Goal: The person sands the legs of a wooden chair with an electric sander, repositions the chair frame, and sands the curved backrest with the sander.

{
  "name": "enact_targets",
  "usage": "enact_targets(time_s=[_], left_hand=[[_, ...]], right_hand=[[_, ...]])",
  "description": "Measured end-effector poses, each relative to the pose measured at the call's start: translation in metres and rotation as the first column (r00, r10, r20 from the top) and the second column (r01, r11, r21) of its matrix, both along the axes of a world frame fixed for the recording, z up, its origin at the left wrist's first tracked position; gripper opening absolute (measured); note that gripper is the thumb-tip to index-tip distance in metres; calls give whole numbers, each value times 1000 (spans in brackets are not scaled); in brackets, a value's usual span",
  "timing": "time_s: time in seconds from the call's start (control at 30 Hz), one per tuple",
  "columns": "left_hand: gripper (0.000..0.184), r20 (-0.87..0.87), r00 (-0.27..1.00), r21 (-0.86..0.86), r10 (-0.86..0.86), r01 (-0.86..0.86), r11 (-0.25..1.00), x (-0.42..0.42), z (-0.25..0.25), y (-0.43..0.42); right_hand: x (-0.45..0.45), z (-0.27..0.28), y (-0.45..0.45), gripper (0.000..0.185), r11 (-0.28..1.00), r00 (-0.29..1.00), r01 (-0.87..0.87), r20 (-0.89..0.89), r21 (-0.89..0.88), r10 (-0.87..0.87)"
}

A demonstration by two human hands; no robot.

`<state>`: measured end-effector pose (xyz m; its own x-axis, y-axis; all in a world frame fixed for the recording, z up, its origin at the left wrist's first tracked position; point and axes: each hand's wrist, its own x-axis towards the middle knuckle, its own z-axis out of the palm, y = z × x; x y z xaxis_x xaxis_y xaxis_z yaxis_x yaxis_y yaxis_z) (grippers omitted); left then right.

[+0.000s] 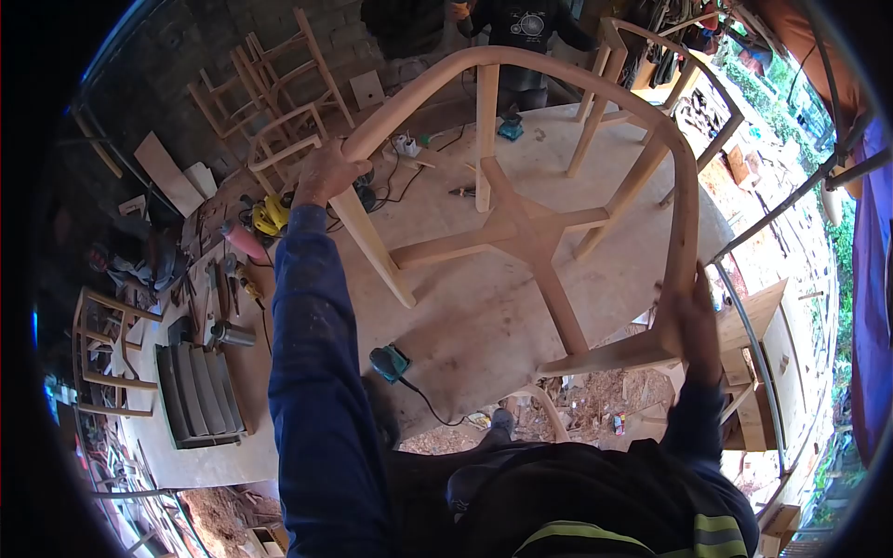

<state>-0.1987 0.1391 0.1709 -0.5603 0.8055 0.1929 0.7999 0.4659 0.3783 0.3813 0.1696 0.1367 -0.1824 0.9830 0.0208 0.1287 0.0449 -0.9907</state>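
Note:
A bare wooden chair frame (528, 232) stands at a tilt over the worktable, with a curved top rail, several legs and a cross-shaped stretcher. My left hand (327, 172) is closed round the left end of the rail, where a leg joins it. On the other side, my right hand (690, 321) grips the lower right end of the rail by another leg joint; some of its fingers are hidden. A teal sander (390, 363) with a black cord lies on the table below the frame, between my forearms.
The worktable (446, 335) also carries a box of grey sheets (200, 395), a metal cup (233, 334), a pink bottle (244, 240), a yellow power tool (271, 216) and cords. Another chair frame (609, 84) stands at the back right. A person (526, 42) stands across the table.

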Motion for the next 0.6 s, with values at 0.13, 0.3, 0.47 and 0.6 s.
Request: enact_targets(time_s=[0.13,0.3,0.47,0.6], left_hand=[[66,-68,998,-4,5,-6,1000,0,-8,-8],[61,-55,992,4,110,-109,994,37,-16,-40],[63,-115,976,7,184,-185,983,112,-28,-90],[68,-24,979,65,202,-200,978,178,-23,-132]], right_hand=[[-27,-19,-62,90,953,975,220,-35,210,-218],[-1,-26,18,78,923,982,178,-7,342,-187],[31,-18,126,70,941,999,18,25,338,-28],[37,-26,180,62,956,993,1,-115,294,35]])
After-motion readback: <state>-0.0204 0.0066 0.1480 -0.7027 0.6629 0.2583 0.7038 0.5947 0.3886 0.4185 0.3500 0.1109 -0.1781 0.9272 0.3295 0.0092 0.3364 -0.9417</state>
